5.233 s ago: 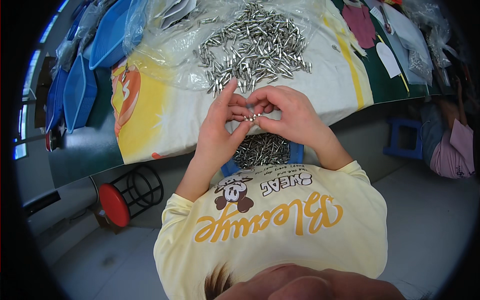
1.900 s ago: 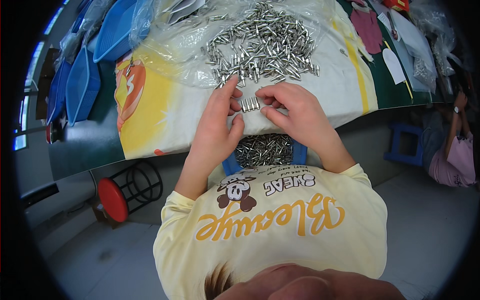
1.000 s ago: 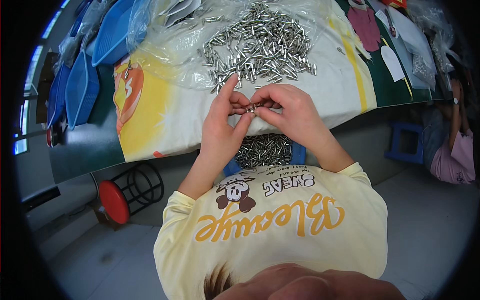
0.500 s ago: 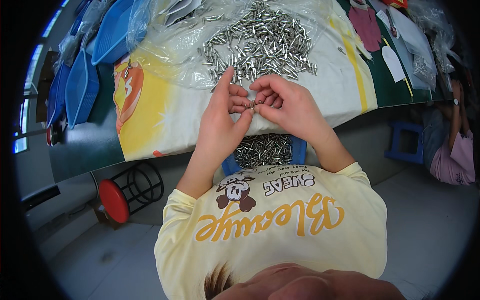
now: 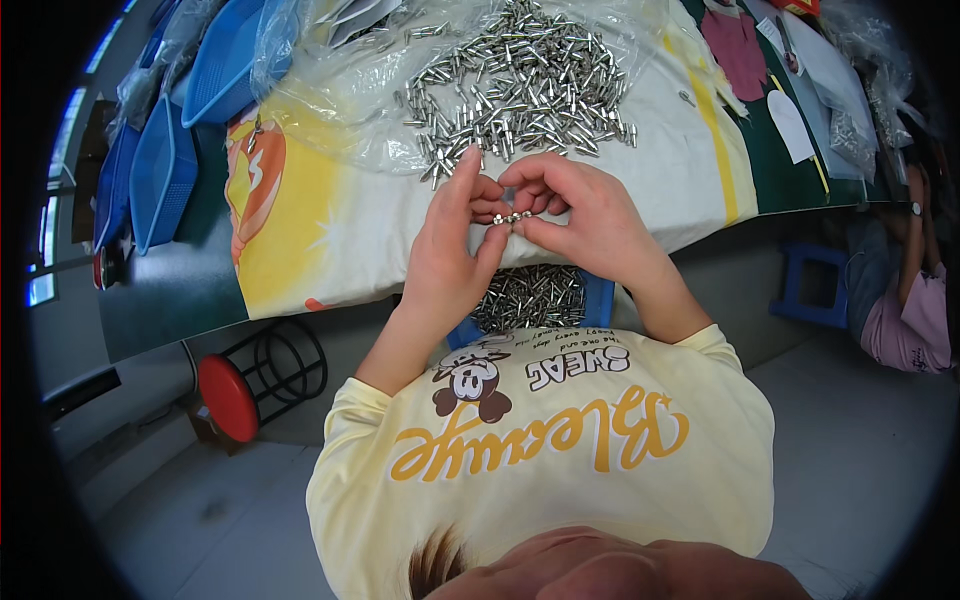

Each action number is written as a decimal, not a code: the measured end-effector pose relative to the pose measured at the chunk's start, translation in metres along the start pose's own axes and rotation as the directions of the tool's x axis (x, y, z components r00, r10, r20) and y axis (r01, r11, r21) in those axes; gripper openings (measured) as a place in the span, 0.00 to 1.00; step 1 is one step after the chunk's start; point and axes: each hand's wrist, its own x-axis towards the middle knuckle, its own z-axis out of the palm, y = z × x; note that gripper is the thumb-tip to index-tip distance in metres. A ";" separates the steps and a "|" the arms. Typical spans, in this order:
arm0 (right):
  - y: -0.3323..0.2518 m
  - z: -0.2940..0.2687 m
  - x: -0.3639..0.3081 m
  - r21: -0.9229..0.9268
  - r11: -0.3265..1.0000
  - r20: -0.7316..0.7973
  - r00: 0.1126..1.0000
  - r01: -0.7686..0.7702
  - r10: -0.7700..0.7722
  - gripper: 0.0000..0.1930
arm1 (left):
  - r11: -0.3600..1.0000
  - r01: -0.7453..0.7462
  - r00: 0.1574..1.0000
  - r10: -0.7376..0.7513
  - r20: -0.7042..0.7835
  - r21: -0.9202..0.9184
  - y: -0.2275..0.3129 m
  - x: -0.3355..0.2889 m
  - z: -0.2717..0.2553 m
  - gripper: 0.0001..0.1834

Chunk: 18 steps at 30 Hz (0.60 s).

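Between the fingertips of both hands is a short row of small shiny metal parts (image 5: 512,218); their exact kind is too small to tell. My left hand (image 5: 448,245) pinches the left end, its index finger pointing up and away. My right hand (image 5: 590,215) pinches the right end with thumb and curled fingers. Just beyond the fingers, a large pile of small silver metal pins (image 5: 530,85) lies on the white and yellow cloth (image 5: 650,195). Below my hands, against my body, a blue bin (image 5: 600,300) holds many similar metal pieces, partly hidden by my wrists.
Blue plastic baskets (image 5: 165,190) stand at the left end of the table. Clear plastic sheeting (image 5: 330,110) lies beside the pile. Papers (image 5: 790,125) and a dark pink glove (image 5: 732,50) are at right. A red stool (image 5: 228,398) stands lower left; another person (image 5: 905,310) sits far right.
The small metal parts between my fingertips show more plainly now, lying in a row. My left hand has shifted slightly right and nearer to me; my right hand has barely moved.
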 end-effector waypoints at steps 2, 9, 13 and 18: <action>0.002 0.001 0.000 -0.009 1.000 -0.015 1.000 -0.001 0.001 0.19 | 0.999 -0.038 0.999 0.038 0.001 0.035 -0.001 -0.001 0.001 0.46; 0.002 0.002 -0.002 -0.041 0.999 -0.039 0.999 0.012 -0.014 0.19 | 0.982 -0.130 0.988 0.140 -0.062 0.136 -0.006 -0.010 0.008 0.45; 0.000 0.001 -0.002 -0.064 0.998 -0.022 1.000 0.007 -0.009 0.19 | 0.983 -0.135 0.986 0.145 -0.079 0.122 -0.003 -0.008 0.008 0.45; -0.003 -0.010 -0.007 -0.016 1.000 0.120 0.993 0.009 -0.007 0.20 | 0.986 0.145 0.986 -0.137 0.100 -0.077 0.019 -0.009 -0.009 0.45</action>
